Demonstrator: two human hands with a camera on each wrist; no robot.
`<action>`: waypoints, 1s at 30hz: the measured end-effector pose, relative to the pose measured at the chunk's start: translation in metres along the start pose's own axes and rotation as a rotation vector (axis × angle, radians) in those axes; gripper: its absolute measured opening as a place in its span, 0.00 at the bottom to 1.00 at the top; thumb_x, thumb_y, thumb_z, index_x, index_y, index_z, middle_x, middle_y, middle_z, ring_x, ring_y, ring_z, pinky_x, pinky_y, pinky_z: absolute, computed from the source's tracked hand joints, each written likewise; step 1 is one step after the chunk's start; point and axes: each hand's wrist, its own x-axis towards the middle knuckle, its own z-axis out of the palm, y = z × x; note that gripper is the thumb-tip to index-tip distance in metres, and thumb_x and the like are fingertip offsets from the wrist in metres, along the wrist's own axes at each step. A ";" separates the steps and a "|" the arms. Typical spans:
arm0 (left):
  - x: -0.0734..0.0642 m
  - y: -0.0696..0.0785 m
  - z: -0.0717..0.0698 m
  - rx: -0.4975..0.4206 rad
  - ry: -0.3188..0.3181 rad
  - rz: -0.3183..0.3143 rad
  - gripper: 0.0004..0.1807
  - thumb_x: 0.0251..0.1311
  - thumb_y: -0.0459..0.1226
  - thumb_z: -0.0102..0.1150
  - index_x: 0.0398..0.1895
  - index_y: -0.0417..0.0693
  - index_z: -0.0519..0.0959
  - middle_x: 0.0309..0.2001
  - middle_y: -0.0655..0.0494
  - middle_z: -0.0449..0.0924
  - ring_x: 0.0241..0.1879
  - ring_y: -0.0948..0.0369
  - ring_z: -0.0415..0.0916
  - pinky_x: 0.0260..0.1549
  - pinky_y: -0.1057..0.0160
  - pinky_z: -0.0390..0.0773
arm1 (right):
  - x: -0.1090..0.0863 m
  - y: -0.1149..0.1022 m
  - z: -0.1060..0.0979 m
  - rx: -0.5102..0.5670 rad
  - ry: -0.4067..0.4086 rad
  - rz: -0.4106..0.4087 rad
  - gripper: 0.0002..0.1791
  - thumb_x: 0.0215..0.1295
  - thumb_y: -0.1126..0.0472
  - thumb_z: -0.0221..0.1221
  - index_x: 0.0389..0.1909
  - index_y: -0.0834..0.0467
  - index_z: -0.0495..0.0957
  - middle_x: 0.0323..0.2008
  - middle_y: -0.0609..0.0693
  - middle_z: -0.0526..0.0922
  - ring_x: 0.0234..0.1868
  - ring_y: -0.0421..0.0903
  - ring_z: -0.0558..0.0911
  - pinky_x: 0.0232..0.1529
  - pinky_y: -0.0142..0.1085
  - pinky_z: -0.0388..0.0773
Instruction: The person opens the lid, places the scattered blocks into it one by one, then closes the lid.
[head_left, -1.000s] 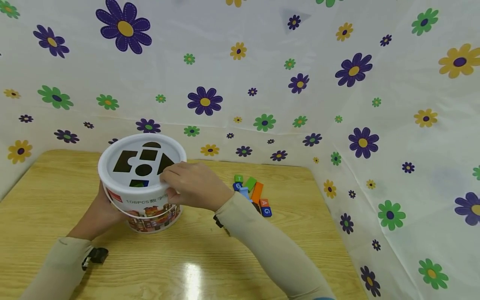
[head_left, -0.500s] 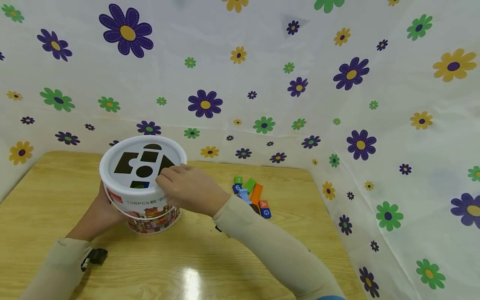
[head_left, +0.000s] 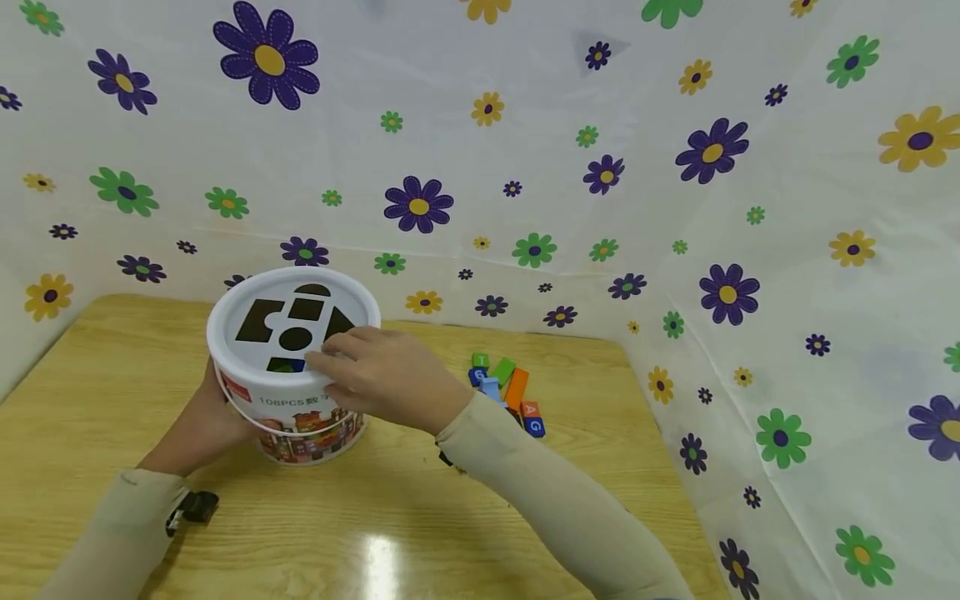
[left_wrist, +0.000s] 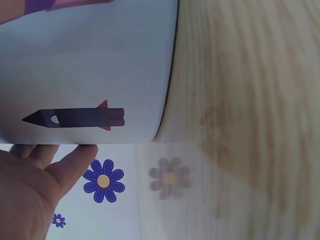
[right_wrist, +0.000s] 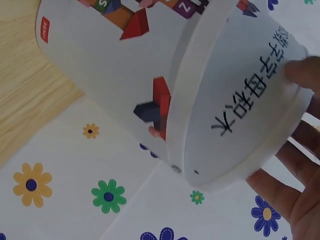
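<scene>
A white toy-block bucket (head_left: 311, 446) with printed buildings and a thin handle stands on the wooden table. Its white lid (head_left: 247, 360) has several shaped cut-outs. At the bucket's left side my left hand (head_left: 213, 421) holds it. In the left wrist view, fingertips (left_wrist: 86, 150) press the printed wall; part of that hand is hidden. My right hand (head_left: 393, 375) grips the lid's right rim near the triangular hole. In the right wrist view, the right thumb (right_wrist: 302, 72) lies on the bucket's side below the rim, and the other fingers reach the lid's edge.
Several coloured blocks lie right of the bucket, including an orange one (head_left: 516, 387) and a blue one marked G (head_left: 534, 427). A flower-printed sheet (head_left: 450, 158) rises behind and right of the table (head_left: 300, 533).
The fingers of my right hand shift slightly leftward over the lid and spread a little. The left hand stays at the bucket; the head view shifts slightly.
</scene>
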 end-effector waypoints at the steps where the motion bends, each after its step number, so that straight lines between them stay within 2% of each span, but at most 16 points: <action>1: 0.001 -0.004 0.000 -0.013 -0.003 0.004 0.79 0.30 0.22 0.86 0.84 0.65 0.42 0.72 0.50 0.65 0.66 0.60 0.72 0.60 0.73 0.75 | 0.000 -0.001 0.001 -0.008 0.009 -0.004 0.16 0.74 0.51 0.60 0.58 0.48 0.83 0.51 0.42 0.85 0.52 0.42 0.84 0.58 0.32 0.82; 6: 0.001 -0.027 -0.001 0.003 0.014 0.009 0.82 0.26 0.22 0.87 0.84 0.65 0.42 0.71 0.50 0.65 0.66 0.58 0.72 0.60 0.75 0.73 | 0.002 -0.001 0.003 0.003 0.019 -0.020 0.13 0.75 0.52 0.59 0.53 0.50 0.86 0.48 0.42 0.88 0.48 0.41 0.85 0.54 0.30 0.84; 9: 0.000 -0.034 -0.001 0.004 0.020 -0.001 0.83 0.26 0.23 0.88 0.84 0.67 0.42 0.71 0.53 0.66 0.66 0.57 0.72 0.60 0.74 0.74 | 0.006 0.002 0.003 0.056 0.008 -0.036 0.10 0.73 0.54 0.60 0.47 0.50 0.86 0.44 0.40 0.88 0.45 0.39 0.86 0.49 0.29 0.84; 15: 0.001 -0.030 -0.003 -0.029 0.003 -0.018 0.81 0.28 0.23 0.87 0.83 0.69 0.43 0.71 0.55 0.66 0.66 0.53 0.73 0.61 0.70 0.76 | 0.012 0.007 -0.004 0.140 -0.015 -0.052 0.06 0.70 0.55 0.62 0.41 0.50 0.86 0.39 0.40 0.88 0.38 0.37 0.87 0.40 0.28 0.85; 22: -0.004 -0.026 -0.004 0.098 0.027 -0.074 0.78 0.33 0.30 0.89 0.83 0.71 0.43 0.67 0.60 0.68 0.64 0.60 0.72 0.58 0.76 0.70 | 0.013 0.009 -0.004 0.169 -0.018 -0.037 0.07 0.70 0.55 0.63 0.42 0.49 0.87 0.40 0.40 0.88 0.38 0.35 0.87 0.40 0.28 0.86; 25: -0.006 -0.026 -0.005 0.116 0.028 -0.093 0.77 0.35 0.31 0.88 0.83 0.71 0.43 0.67 0.62 0.68 0.64 0.61 0.71 0.57 0.77 0.69 | 0.015 0.011 -0.004 0.184 -0.026 -0.038 0.08 0.69 0.54 0.63 0.43 0.49 0.88 0.41 0.41 0.89 0.37 0.35 0.88 0.41 0.28 0.86; 30: -0.007 -0.025 -0.008 0.166 0.017 -0.118 0.75 0.39 0.35 0.88 0.83 0.74 0.41 0.68 0.65 0.65 0.64 0.68 0.68 0.56 0.79 0.67 | 0.019 0.014 -0.007 0.213 -0.065 -0.046 0.07 0.70 0.54 0.63 0.42 0.50 0.88 0.39 0.40 0.89 0.33 0.33 0.85 0.36 0.24 0.83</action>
